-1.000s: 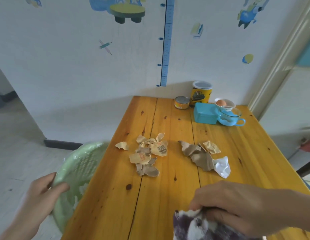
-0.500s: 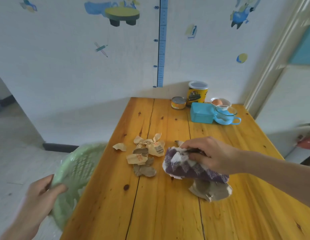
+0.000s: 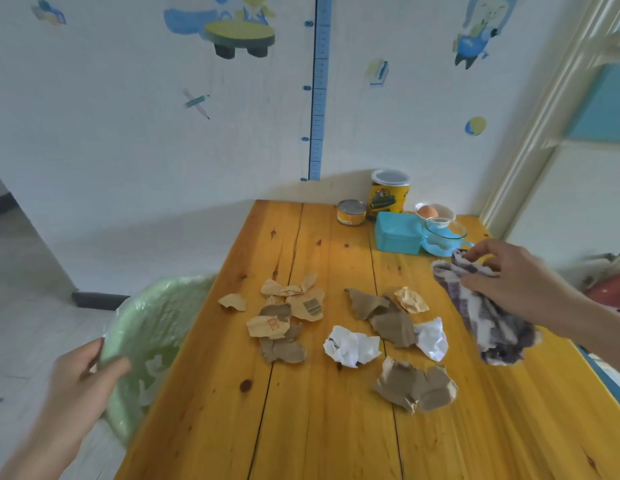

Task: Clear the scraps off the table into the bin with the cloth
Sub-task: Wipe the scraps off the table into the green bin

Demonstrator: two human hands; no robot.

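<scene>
1 cloth (image 3: 492, 327): lifted off the scraps (image 3: 391, 327) since last frame, pinched in your right grip (image 3: 509, 282) | purple-white, crumpled, dangling over tabletop (image 3: 319, 427) | left grip (image 3: 80, 382) curled on green bin (image 3: 152, 320) rim

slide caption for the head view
Right hand holds the cloth over the table, scraps spread out, left hand gripping the green bin.

Scraps (image 3: 339, 336) lie mid-table (image 3: 312, 427); bin (image 3: 145, 334) stands left.

Left hand (image 3: 80, 381), right hand (image 3: 509, 277): both curled.
</scene>
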